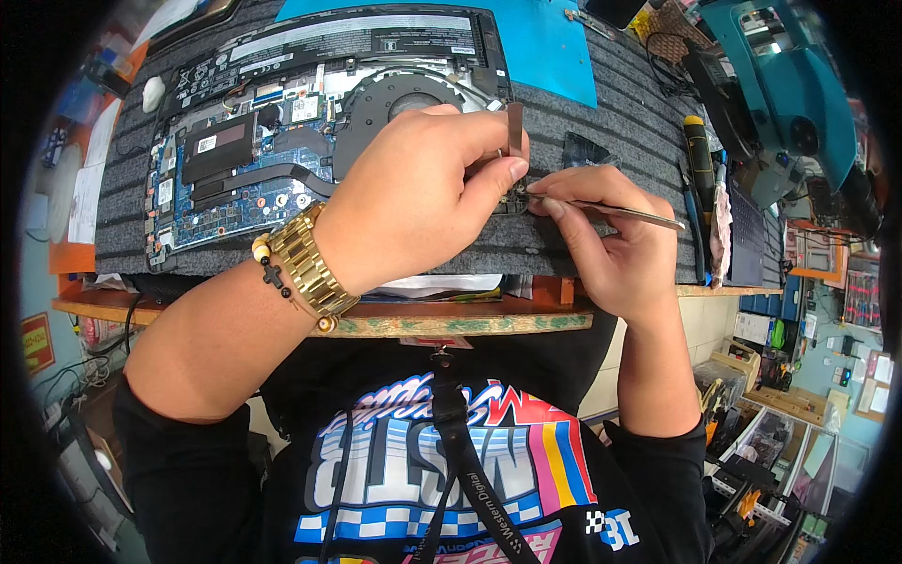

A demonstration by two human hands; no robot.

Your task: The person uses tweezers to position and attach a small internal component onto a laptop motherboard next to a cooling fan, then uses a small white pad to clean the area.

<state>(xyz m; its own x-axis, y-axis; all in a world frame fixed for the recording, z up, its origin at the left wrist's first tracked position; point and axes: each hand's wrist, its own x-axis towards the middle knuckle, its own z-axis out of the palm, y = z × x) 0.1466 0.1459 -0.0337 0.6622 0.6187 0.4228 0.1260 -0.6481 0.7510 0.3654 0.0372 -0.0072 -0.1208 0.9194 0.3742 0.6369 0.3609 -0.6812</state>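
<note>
An opened laptop base (pixel 225 211) lies on the grey ribbed mat, its black battery, round fan (pixel 399 94) and blue circuit board bare. My left hand (pixel 423 193) reaches across its right part, wearing a gold watch. Between that thumb and forefinger stands a flat brownish strip (pixel 515 130), whose lower end is hidden by the fingers. My right hand (pixel 615 230) grips slim metal tweezers (pixel 629 214), pointed left toward the left fingertips. Both hands meet over a small dark part (pixel 510 202) at the laptop's right edge, mostly covered by my fingers.
A blue sheet (pixel 554 52) lies beyond the laptop. To the right are a yellow-and-black screwdriver (pixel 698 155), a crumpled pale cloth (pixel 721 230) and a teal machine (pixel 799 85). The wooden table edge (pixel 451 325) runs in front of me.
</note>
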